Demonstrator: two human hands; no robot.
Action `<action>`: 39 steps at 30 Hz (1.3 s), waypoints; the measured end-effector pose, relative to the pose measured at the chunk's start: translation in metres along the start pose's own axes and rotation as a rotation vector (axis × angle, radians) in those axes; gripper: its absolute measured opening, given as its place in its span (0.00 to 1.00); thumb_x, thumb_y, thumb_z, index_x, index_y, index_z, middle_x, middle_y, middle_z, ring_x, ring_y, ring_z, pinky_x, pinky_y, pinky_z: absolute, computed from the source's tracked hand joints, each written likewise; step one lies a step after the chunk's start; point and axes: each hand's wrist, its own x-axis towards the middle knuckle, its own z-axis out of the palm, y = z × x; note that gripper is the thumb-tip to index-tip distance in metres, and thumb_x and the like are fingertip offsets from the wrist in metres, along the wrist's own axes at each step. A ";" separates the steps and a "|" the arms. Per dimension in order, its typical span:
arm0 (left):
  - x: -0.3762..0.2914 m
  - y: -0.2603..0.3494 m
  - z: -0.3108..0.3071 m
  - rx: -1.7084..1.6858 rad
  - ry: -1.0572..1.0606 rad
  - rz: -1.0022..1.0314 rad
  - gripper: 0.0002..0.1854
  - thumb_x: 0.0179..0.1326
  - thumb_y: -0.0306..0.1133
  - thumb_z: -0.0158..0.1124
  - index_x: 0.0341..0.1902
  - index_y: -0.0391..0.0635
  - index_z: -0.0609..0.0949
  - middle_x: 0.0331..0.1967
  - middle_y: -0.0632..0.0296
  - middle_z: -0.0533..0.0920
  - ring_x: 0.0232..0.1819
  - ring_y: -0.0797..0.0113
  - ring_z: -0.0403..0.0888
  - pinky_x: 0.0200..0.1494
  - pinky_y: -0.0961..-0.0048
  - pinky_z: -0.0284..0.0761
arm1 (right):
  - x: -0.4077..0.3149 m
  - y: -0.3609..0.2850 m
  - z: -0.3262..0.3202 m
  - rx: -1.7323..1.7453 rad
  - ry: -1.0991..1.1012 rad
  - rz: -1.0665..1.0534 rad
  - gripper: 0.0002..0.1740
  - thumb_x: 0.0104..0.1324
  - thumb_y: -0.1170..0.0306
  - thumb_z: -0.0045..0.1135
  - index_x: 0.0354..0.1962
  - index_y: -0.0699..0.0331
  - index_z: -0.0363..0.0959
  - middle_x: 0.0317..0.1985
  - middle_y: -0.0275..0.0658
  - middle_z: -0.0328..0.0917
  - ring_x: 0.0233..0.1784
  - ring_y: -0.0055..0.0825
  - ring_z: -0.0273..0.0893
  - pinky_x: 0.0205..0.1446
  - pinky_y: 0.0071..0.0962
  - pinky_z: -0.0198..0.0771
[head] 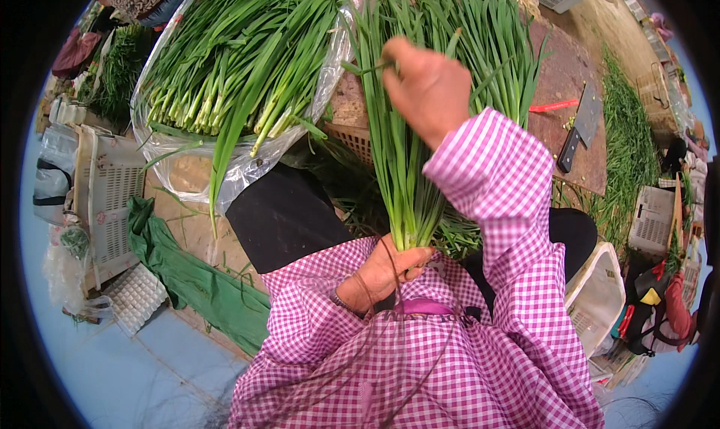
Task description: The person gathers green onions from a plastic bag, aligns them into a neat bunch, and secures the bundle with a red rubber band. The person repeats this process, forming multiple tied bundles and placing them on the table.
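Low in front of my lap, my left hand (388,271) grips the pale base of a bunch of garlic chives (402,204), whose leaves point away from me. My right hand (430,86), a little blurred, is above the upper leaves with a single green leaf (363,69) pinched between thumb and fingers. Beyond it, more garlic chives (495,52) lie on a worn wooden board (562,63). A large pile of chives (242,63), cut ends towards me, rests on clear plastic sheeting (242,164) at the left.
A cleaver (582,122) and a red strip (554,106) lie on the board. Loose leaves (624,142) cover the floor to the right. White crates (115,193) and a green cloth (197,283) are at left; a white bin (599,299) stands at right.
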 end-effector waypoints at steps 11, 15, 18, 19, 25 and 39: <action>-0.001 -0.001 -0.006 -0.058 -0.100 0.008 0.05 0.63 0.23 0.54 0.41 0.39 0.70 0.25 0.64 0.69 0.17 0.81 0.59 0.18 0.84 0.54 | -0.006 0.067 -0.043 0.484 0.067 0.539 0.18 0.60 0.59 0.59 0.38 0.68 0.78 0.31 0.42 0.82 0.32 0.28 0.80 0.40 0.26 0.73; -0.001 -0.001 -0.006 -0.028 -0.102 0.023 0.06 0.63 0.23 0.54 0.42 0.39 0.70 0.26 0.64 0.69 0.18 0.81 0.59 0.18 0.84 0.54 | -0.011 0.065 -0.029 0.241 -0.065 0.496 0.25 0.59 0.50 0.59 0.33 0.69 0.79 0.23 0.36 0.79 0.27 0.23 0.76 0.32 0.25 0.67; -0.001 -0.001 -0.007 -0.025 -0.099 0.022 0.06 0.63 0.23 0.54 0.43 0.39 0.70 0.26 0.64 0.70 0.18 0.81 0.60 0.19 0.84 0.55 | -0.001 0.064 -0.020 0.125 -0.117 0.493 0.28 0.58 0.47 0.58 0.32 0.67 0.79 0.23 0.38 0.79 0.27 0.27 0.77 0.33 0.27 0.69; -0.001 -0.001 -0.007 -0.020 -0.095 0.020 0.07 0.63 0.23 0.55 0.43 0.39 0.70 0.27 0.64 0.70 0.18 0.81 0.60 0.19 0.84 0.55 | 0.002 0.064 -0.019 0.099 -0.133 0.505 0.27 0.58 0.47 0.58 0.32 0.67 0.79 0.23 0.38 0.79 0.27 0.27 0.77 0.33 0.28 0.69; -0.001 -0.002 -0.008 -0.024 -0.090 0.015 0.08 0.63 0.24 0.55 0.44 0.39 0.70 0.28 0.65 0.70 0.19 0.82 0.60 0.20 0.84 0.56 | 0.000 0.056 -0.023 0.646 0.092 0.503 0.11 0.60 0.68 0.61 0.35 0.69 0.78 0.29 0.36 0.80 0.26 0.15 0.69 0.28 0.17 0.63; 0.000 0.000 -0.004 -0.076 -0.081 -0.012 0.05 0.64 0.25 0.56 0.41 0.40 0.71 0.23 0.68 0.68 0.18 0.82 0.59 0.18 0.84 0.53 | -0.065 0.026 -0.097 1.424 0.466 0.292 0.07 0.68 0.71 0.54 0.37 0.68 0.69 0.31 0.44 0.80 0.20 0.18 0.73 0.24 0.17 0.70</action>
